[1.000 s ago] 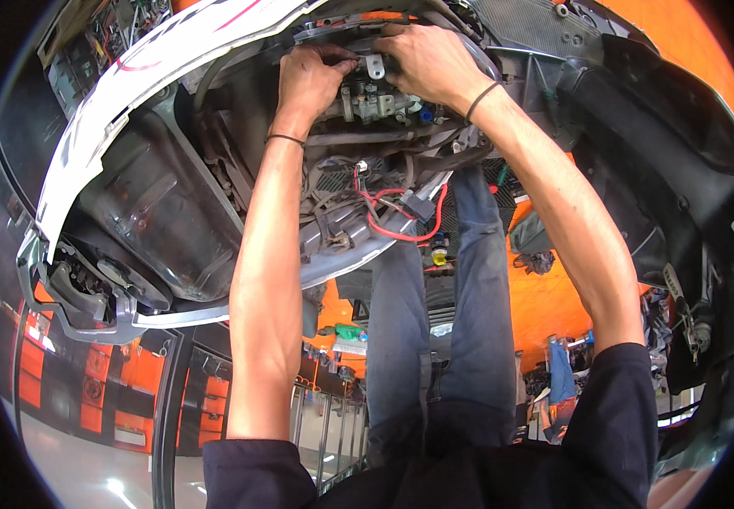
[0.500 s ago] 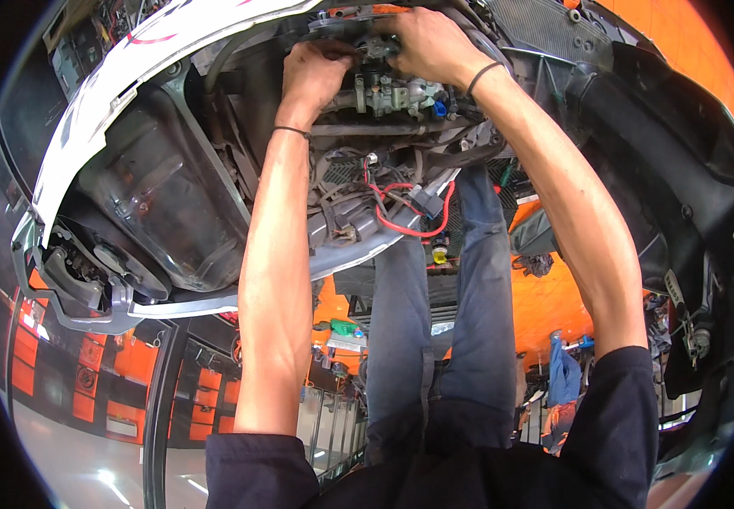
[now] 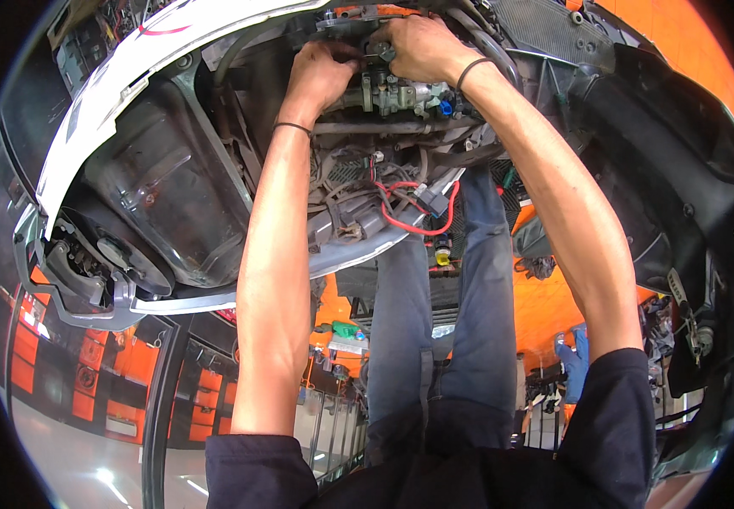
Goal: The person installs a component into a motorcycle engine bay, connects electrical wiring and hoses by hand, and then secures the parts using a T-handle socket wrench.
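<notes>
Both arms reach up to a metal valve-like assembly [image 3: 397, 95] with a blue plug [image 3: 445, 108] at its right end. My left hand [image 3: 323, 75] is at the assembly's left side, its fingers bent together in a pinch; what they hold is hidden. On the other side my right hand [image 3: 420, 47] has its fingers curled at a small grey metal part [image 3: 381, 56] on top of the assembly. The fingertips are partly hidden, so their exact hold on that part does not show. Below runs a horizontal metal pipe [image 3: 392, 129].
A loose red cable [image 3: 422, 229] with a dark connector [image 3: 432, 200] hangs below the pipe. A large dark tank-like part [image 3: 168, 187] lies left, beside a white body panel [image 3: 95, 93]. Black plastic lining [image 3: 651, 153] is right. A person in blue trousers [image 3: 572, 360] stands farther off.
My right hand has shifted slightly left and down, its fingers more curled. My left hand stays by the assembly, a little farther right. The whole view has moved slightly.
</notes>
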`<state>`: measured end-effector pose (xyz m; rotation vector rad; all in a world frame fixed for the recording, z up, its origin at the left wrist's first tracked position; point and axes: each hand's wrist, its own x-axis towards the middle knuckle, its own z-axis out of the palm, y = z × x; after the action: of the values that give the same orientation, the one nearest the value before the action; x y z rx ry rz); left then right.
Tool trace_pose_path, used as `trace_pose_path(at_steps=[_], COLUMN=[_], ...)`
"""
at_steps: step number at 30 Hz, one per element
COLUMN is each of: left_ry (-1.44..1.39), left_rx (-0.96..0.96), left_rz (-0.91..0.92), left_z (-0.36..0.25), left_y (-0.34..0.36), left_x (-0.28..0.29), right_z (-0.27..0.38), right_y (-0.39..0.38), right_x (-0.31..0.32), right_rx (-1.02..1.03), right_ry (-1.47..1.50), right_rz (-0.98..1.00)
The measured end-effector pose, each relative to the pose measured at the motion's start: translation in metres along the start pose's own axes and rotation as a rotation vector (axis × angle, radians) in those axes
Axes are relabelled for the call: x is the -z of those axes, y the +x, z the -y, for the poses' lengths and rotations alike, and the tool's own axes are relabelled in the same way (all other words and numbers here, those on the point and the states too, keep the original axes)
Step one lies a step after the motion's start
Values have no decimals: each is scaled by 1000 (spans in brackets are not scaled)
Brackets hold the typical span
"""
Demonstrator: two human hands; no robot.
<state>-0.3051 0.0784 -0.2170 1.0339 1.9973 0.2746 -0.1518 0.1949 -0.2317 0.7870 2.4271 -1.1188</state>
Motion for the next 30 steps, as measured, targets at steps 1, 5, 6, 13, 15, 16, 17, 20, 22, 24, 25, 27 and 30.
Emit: trace_pose_path(at_steps=[1, 5, 6, 13, 15, 16, 17, 20, 22, 24, 25, 27, 30], left_ry=[23, 74, 71, 98, 121, 123, 126, 109, 118, 162, 199, 238, 101], left_rx=[-12, 3, -5, -142, -206, -205, -204, -148, -131, -107, -122, -137, -209], left_rz=[-6, -62, -56, -166, -148, -140, -129, -90, -97, -53, -63, -98, -244], left_z=[0, 15, 10, 1, -3, -5, -9, -22, -26, -40, -43, -50, -52], left_y=[0, 1, -1, -13, -10, -11, -14, -28, -35, -43, -49, -60, -76], left_x=[0, -9, -9, -7, -5, -4, -1, 1, 1, -1, -3, -10, -27], right_z=[1, 14, 13, 15, 10, 7, 7, 3, -3, -15, -18, -19, -19], right_y=[0, 2, 3, 1, 2, 0, -1, -8, -17, -31, -36, -48, -59], right_x=[2, 3, 0, 12, 8, 6, 6, 9, 14, 14, 12, 11, 15], right_rx=[-7, -6, -4, -29, -44, -21, 2, 90, 139, 177, 214, 282, 315], right_ry=[-3, -52, -75, 29, -11, -5, 3, 26, 17, 51, 60, 78, -2], right_rz=[24, 54, 43, 93, 102, 79, 56, 28, 10, -24, -70, -159, -235])
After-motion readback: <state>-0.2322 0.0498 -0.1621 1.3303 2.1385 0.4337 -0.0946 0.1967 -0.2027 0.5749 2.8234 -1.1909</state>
